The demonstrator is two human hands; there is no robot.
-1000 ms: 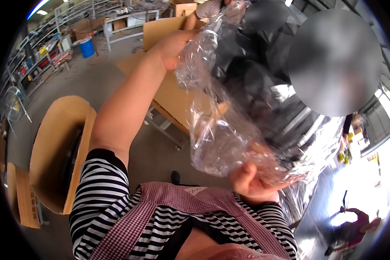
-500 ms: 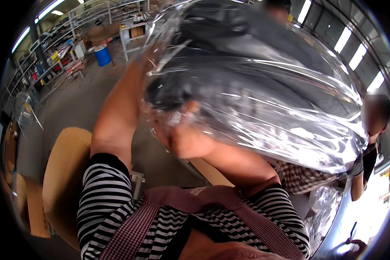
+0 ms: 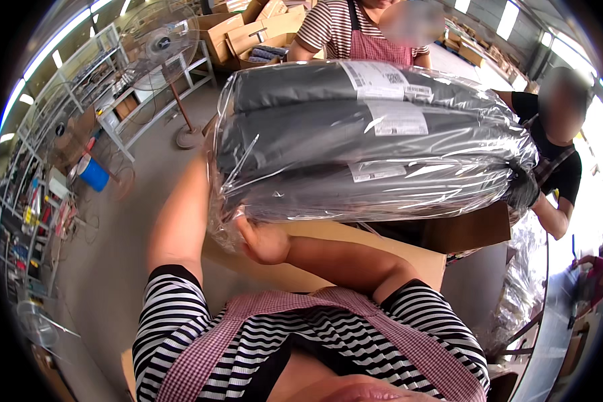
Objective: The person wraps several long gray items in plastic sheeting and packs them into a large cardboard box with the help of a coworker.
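The clear plastic bag (image 3: 375, 141), packed with dark grey rolled packages, is now raised level before the chest; half a second earlier it was tilted closer to the camera. Its near left corner is held by the right hand (image 3: 264, 240). The left hand is hidden behind the bag, so its grip cannot be told. A cardboard surface (image 3: 355, 258) lies below.

- Only one view here, a head-worn fisheye looking down and forward over the wearer's own chest and striped sleeves.
- It sits really close to the clear-wrapped bundle of grey rolls (image 3: 375, 141), which fills most of the upper middle.
- The right hand (image 3: 264, 241) is just under the bundle; the left one is hidden behind it, I think.
- Edges bend hard: the shelving (image 3: 53, 127) on the left curves, and the rim goes black.
- No second view, so nothing overlaps.
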